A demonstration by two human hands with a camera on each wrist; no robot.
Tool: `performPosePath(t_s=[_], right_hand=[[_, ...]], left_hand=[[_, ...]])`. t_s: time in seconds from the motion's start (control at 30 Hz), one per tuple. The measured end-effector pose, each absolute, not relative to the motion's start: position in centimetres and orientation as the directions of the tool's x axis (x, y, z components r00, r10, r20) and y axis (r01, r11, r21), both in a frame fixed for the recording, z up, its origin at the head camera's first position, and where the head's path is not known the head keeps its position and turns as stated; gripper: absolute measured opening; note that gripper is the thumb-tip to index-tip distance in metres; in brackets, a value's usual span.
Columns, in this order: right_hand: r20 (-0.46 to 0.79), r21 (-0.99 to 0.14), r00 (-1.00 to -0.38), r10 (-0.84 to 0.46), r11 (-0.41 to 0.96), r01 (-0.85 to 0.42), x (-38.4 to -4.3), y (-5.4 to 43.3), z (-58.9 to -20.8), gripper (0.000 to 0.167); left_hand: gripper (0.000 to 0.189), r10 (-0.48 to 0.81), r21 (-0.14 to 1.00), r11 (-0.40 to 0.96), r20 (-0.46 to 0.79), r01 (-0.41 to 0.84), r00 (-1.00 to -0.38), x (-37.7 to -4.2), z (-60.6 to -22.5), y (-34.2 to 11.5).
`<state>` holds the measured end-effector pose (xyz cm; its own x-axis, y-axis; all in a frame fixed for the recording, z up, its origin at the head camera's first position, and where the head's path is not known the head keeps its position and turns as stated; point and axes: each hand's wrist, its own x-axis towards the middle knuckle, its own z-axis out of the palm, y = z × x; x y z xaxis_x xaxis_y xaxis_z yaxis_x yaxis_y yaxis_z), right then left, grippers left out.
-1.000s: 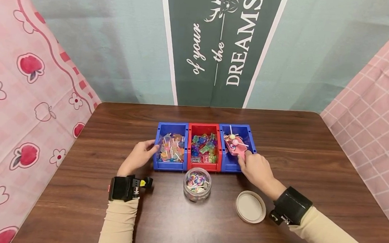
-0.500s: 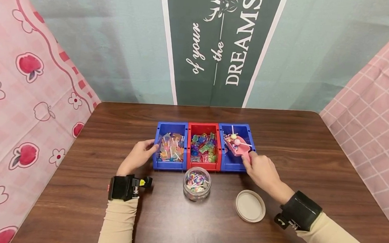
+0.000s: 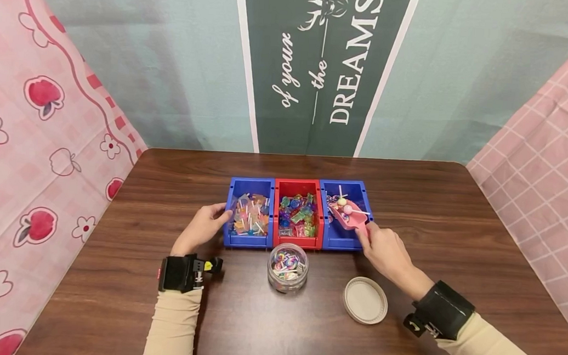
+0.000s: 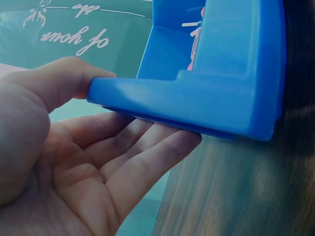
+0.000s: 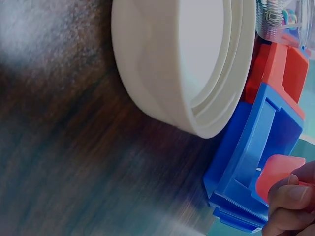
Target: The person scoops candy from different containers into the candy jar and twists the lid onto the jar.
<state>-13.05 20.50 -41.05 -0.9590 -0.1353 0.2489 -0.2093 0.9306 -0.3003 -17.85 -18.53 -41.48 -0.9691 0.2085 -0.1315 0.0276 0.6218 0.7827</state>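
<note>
My left hand (image 3: 203, 228) grips the outer side wall of the left blue bin (image 3: 248, 242), thumb on one face and fingers (image 4: 142, 172) on the other. That bin holds small lollipop-like pieces on white sticks. With my right hand (image 3: 384, 251) I hold the handle of a pink scoop (image 3: 352, 219) inside the right blue bin (image 3: 340, 242). Two round-headed lollipops, one pale yellow and one pink, lie on the scoop, with swirled pieces beneath. Between the blue bins stands a red bin (image 3: 297, 243) of colourful wrapped-candy shapes.
In front of the red bin stands an uncapped clear jar (image 3: 286, 285) with swirl lollipops inside. Its round, pale lid (image 3: 365, 301) lies hollow side up to the right, near my right forearm. Patterned cloths hang at the back and both sides of the wooden table (image 3: 425, 209).
My right hand has drawn the scoop slightly to the right within the right blue bin, with the lollipops on it. My left hand stays on the left bin.
</note>
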Motion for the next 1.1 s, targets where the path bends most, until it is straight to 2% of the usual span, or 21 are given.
performPosePath(t_s=[0.33, 0.57, 0.97, 1.1], right_hand=[[0.28, -0.309, -0.951, -0.133, 0.925, -0.221, -12.3, 20.7, -40.4, 0.026], [0.3, -0.319, -0.943, -0.146, 0.916, -0.244, -11.6, 20.9, -39.9, 0.02], [0.315, -0.301, -0.92, -0.232, 0.895, -0.329, -10.2, 21.0, -38.3, 0.012], [0.333, -0.271, -0.899, -0.285, 0.884, -0.381, -9.8, 20.9, -38.0, 0.015]], left_hand=[[0.044, 0.2, 0.776, 0.63, -0.108, 0.043, -0.974, -18.0, -41.5, -18.4], [0.042, 0.157, 0.789, 0.614, -0.125, -0.002, -0.98, -18.0, -41.5, -18.1], [0.042, 0.16, 0.788, 0.616, -0.141, -0.013, -0.977, -17.9, -41.4, -18.1], [0.042, 0.164, 0.783, 0.622, -0.143, -0.01, -0.976, -18.0, -41.5, -18.1]])
